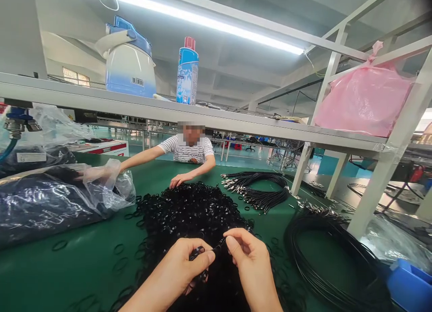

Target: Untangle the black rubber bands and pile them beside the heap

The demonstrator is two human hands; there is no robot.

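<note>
Both hands are low in the middle of the view, over a green table [84, 267]. The left hand [187, 269] has its fingers curled closed, and the thumb and forefinger press together on one thin black ring [218, 247]. The right hand [251, 262] pinches the same ring from the other side with its thumb and forefinger tips, and its other fingers are bent loosely. So the ring is held between the two hands, a little above the table and just over the near edge of one big heap of black rings [192, 211]. Something dark also shows under the curled left fingers, but I cannot tell how many pieces.

The heap has too many rings to count. Several single rings lie loose on the table around it, mostly on the left side.

Across the table sits one person in a striped shirt [189, 151]. One hand of this person [178, 180] rests on the far edge of the heap. The other hand [97, 172] is inside a clear plastic bag [43, 204] full of dark things. A second clear bag [37, 152] lies behind the first.

To the right of the heap there is one bundle of black cables with metal ends [256, 190]. Nearer, there is one large coil of black cable [324, 253], and beside it one blue box [410, 283]. On the shelf [101, 103] above stand three things: one white and blue jug [130, 64], one spray can [187, 71] and one pink bag [364, 100].
</note>
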